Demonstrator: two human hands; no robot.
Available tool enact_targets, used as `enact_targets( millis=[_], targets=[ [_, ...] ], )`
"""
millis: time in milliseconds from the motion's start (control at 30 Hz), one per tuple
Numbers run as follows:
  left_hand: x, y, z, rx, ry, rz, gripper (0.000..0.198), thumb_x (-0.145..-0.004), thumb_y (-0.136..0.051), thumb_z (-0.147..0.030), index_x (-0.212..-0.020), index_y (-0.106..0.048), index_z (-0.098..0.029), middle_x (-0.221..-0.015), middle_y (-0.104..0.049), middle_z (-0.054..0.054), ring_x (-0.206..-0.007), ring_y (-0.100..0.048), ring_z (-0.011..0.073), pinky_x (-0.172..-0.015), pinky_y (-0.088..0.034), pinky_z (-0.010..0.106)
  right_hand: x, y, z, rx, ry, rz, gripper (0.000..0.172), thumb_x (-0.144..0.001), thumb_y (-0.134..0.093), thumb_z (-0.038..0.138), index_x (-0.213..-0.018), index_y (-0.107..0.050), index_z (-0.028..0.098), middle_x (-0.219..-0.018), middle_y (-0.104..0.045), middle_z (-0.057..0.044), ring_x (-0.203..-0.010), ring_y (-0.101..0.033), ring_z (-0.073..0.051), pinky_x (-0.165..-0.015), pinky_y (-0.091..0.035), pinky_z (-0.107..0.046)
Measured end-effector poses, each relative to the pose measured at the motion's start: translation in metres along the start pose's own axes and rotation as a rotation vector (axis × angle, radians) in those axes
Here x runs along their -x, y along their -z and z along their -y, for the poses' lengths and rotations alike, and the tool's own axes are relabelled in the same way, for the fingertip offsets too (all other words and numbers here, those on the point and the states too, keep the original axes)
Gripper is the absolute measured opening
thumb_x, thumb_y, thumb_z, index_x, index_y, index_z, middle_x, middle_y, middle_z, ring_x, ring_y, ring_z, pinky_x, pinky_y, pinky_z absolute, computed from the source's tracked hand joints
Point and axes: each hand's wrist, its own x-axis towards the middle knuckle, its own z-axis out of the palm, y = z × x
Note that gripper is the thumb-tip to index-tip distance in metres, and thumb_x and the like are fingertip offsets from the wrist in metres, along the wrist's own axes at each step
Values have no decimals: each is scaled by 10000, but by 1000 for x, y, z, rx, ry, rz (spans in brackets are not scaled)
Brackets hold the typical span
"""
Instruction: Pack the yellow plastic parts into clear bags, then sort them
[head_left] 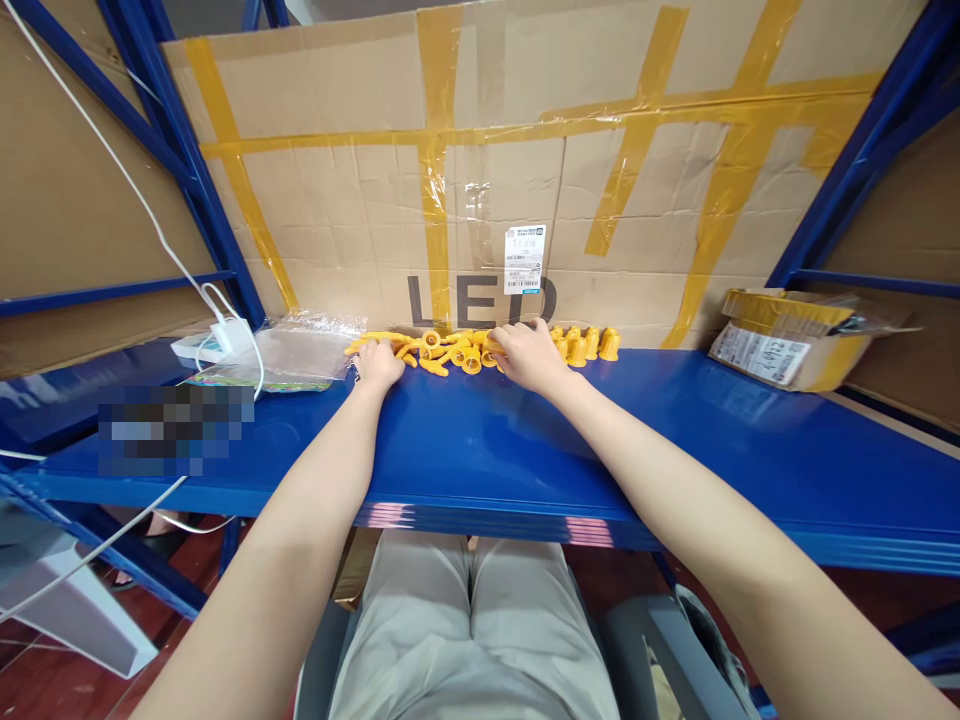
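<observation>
A pile of yellow plastic pieces (450, 350), some curved like hooks and some cup-shaped with a rim, lies along the back of the blue shelf. My left hand (379, 364) is at the pile's left end, its fingers curled over a curved yellow piece (360, 342). At the right end of the pile, my right hand (529, 356) has its fingers bent round a yellow cup-shaped piece (495, 344); the fingers partly cover it. Just right of that hand, several yellow cups (592, 344) stand upright, rim down, in rows.
A taped cardboard sheet (337, 220) marked LED rises behind the pieces. Clear plastic bags (315, 345), a white charger with cable (234, 338) and a blurred-out object (176, 425) lie at left. A small labelled carton (787, 340) sits at right on the blue shelf (480, 450).
</observation>
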Motion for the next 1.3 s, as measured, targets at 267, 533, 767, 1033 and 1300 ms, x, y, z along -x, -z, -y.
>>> enact_targets(
  millis=[267, 533, 767, 1033, 1300],
  targets=[
    [2, 4, -1, 69, 28, -3, 322, -810, -603, -255, -1119, -609, -166, -1299, -484, 180, -1249, -467, 330, -1011, -395, 427, -1, -2, -1, -28, -5, -27, 256, -880, -434, 157, -1096, -567, 123, -1074, -677, -154, -992, -577, -287, -913, -236, -423],
    [3, 5, -3, 79, 42, -2, 333, -799, -622, -268, -1118, -614, -173, -1326, -477, 201, -1305, -423, 360, -1083, -316, 495, -3, -6, -14, -112, -135, -233, 337, -906, -370, 203, -1206, -512, 139, -1080, -662, -160, -982, -569, -281, -921, -252, -434],
    [0, 1, 1, 114, 17, -3, 271, -792, -610, -219, -1062, -628, -200, -1344, -470, 157, -1276, -466, 317, -1029, -403, 401, -3, -7, -49, -187, -448, -436, 397, -921, -321, 274, -1259, -489, 152, -1182, -592, -196, -1051, -513, -298, -874, -308, -425],
    [-4, -4, 0, 128, 103, -27, 334, -747, -657, -273, -1078, -628, -240, -1371, -464, 143, -1330, -395, 366, -1055, -345, 524, 6, -23, -106, -216, -889, -610, 329, -925, -316, 320, -1169, -496, 192, -1073, -587, -162, -1034, -488, -296, -859, -344, -465],
    [-7, -3, 2, 153, 141, 17, 365, -783, -640, -301, -1141, -622, -233, -1383, -470, 159, -1166, -575, 341, -982, -424, 455, 29, -35, -131, -413, -1265, -507, 215, -795, -560, 253, -998, -546, 181, -1000, -629, -127, -1033, -545, -278, -922, -359, -440]
  ],
)
